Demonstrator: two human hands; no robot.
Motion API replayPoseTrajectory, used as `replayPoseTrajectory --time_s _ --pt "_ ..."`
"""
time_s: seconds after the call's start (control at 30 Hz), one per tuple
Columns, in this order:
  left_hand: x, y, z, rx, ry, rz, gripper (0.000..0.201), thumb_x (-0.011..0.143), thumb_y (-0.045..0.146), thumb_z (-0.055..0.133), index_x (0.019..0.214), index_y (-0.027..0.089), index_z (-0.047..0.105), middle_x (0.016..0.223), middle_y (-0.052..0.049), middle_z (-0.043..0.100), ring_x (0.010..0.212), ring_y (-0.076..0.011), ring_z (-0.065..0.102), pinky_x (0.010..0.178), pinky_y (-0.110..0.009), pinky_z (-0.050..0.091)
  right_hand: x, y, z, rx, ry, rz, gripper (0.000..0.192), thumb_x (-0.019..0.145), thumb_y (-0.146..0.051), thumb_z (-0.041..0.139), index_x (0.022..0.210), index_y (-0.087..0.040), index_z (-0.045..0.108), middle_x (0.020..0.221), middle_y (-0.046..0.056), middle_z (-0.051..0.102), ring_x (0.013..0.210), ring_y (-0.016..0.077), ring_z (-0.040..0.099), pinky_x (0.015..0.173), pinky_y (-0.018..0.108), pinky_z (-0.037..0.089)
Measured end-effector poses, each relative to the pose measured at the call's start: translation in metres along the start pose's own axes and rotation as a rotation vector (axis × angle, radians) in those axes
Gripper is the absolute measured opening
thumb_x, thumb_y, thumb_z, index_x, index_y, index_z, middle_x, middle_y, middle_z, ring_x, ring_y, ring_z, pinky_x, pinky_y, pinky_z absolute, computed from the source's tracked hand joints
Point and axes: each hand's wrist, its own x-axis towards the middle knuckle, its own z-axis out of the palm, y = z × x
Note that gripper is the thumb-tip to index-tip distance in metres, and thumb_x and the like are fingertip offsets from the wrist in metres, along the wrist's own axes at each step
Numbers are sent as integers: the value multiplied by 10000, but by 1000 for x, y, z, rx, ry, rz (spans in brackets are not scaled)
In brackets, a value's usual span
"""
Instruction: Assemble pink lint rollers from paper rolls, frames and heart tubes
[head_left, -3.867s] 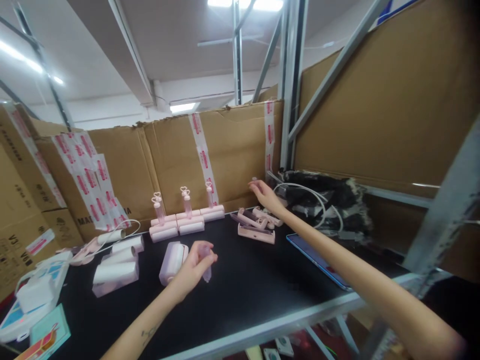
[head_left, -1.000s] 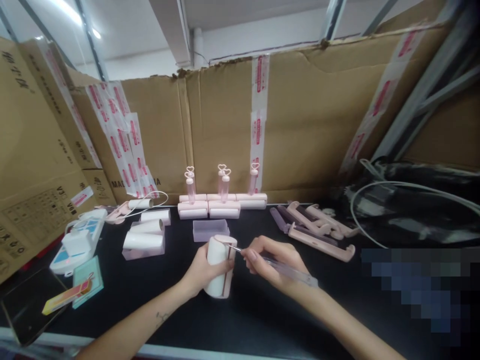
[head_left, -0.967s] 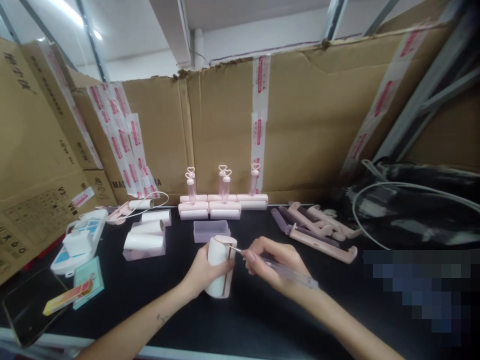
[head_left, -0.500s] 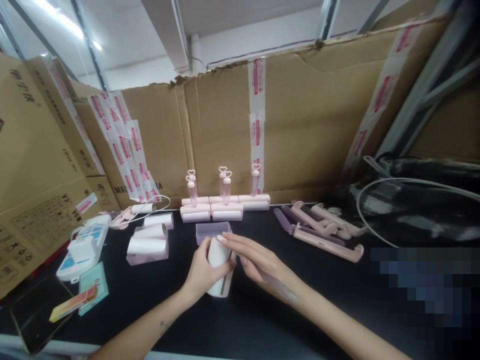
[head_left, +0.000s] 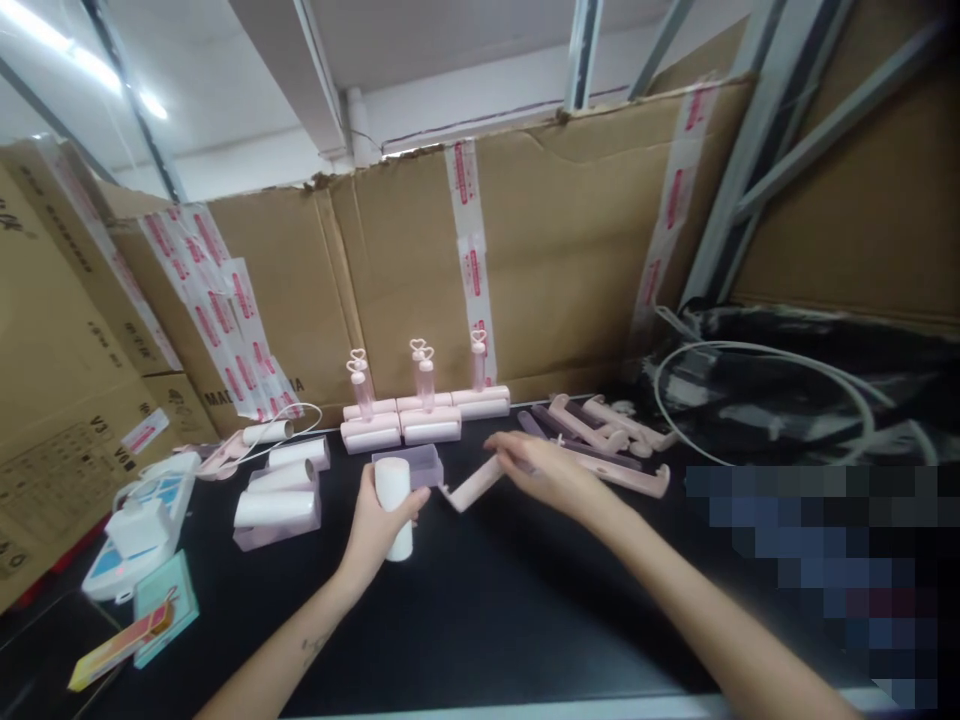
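Note:
My left hand (head_left: 373, 528) is wrapped round a white lint roll (head_left: 393, 485), which stands nearly upright just above the black table. In my right hand (head_left: 541, 472), pinched between thumb and fingers, is a pale pink lint roller frame (head_left: 477, 486), an arm with a bent end pointing to the left. The roll and the frame are apart. Close behind the roll lies a translucent lilac cover (head_left: 427, 466). More pink frames (head_left: 619, 470) lie in a pile to the right of my right hand.
Several pink lint rollers with heart-topped handles (head_left: 426, 385) stand at the back. On the left, white rolls (head_left: 275, 508) rest on a lilac cover, near a power strip (head_left: 161, 510) and a yellow box cutter (head_left: 120, 645). A cardboard wall (head_left: 390, 270) bounds the rear; a white cable (head_left: 660, 400) loops at right.
Both hands were together at the white roll. Now my right hand has moved off to the right with the pink frame, while my left hand keeps the roll. The view has turned rightward.

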Motion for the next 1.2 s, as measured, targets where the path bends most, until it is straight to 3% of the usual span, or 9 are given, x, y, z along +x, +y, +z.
replayPoseTrajectory --time_s 0.07,0.13,0.3,0.4,0.5,0.7,0.93,1.2 --pt "-2 2 -1 68 -56 3 442 701 421 662 997 187 431 697 32 556 498 -123 564 487 -260 491 4 8 -8 -153 106 62 233 834 -264 477 904 -124 650 1047 194 621 957 326 593 839 492 458" --pt "-5 6 -2 193 -74 49 381 756 408 595 1036 194 451 712 19 580 517 -129 575 515 -261 485 6 2 -13 -158 142 119 281 857 -358 474 932 -143 639 1037 177 621 958 322 585 836 482 453" --pt "-7 20 -5 642 -28 190 376 751 350 588 1103 262 489 948 -13 662 812 -211 645 708 -299 468 -4 -47 -7 507 -115 68 268 889 -389 465 946 -182 626 897 54 674 843 193 632 764 314 500" --pt "-7 25 -6 806 -27 229 393 740 348 591 1114 286 486 1009 -4 667 919 -245 641 730 -298 457 -12 -66 4 693 -127 31 216 864 -333 530 978 -176 626 944 47 673 886 177 628 820 303 485" --pt "-7 26 -6 879 -37 230 387 738 345 584 1109 296 488 1007 5 671 931 -254 644 708 -288 455 -17 -68 13 753 -85 29 184 864 -295 533 980 -180 618 896 37 676 828 156 637 784 285 497" --pt "-8 27 -6 887 -29 194 397 749 358 581 1128 299 478 1016 -1 675 952 -269 639 717 -290 449 -20 -67 16 743 -51 -15 131 844 -274 540 870 -170 615 766 38 688 709 157 654 663 272 521" --pt "-4 22 -8 884 -45 151 451 772 391 566 1202 303 458 1048 -21 678 972 -289 636 723 -309 457 -20 -72 22 520 18 -144 120 841 -216 505 864 -191 620 810 42 690 728 157 658 699 295 524" --pt "5 15 -11 954 -41 158 493 781 346 567 1259 293 460 1133 -41 655 1032 -289 610 779 -321 455 -16 -66 37 511 28 -147 127 835 -198 499 872 -187 620 854 42 685 755 149 647 731 284 517"
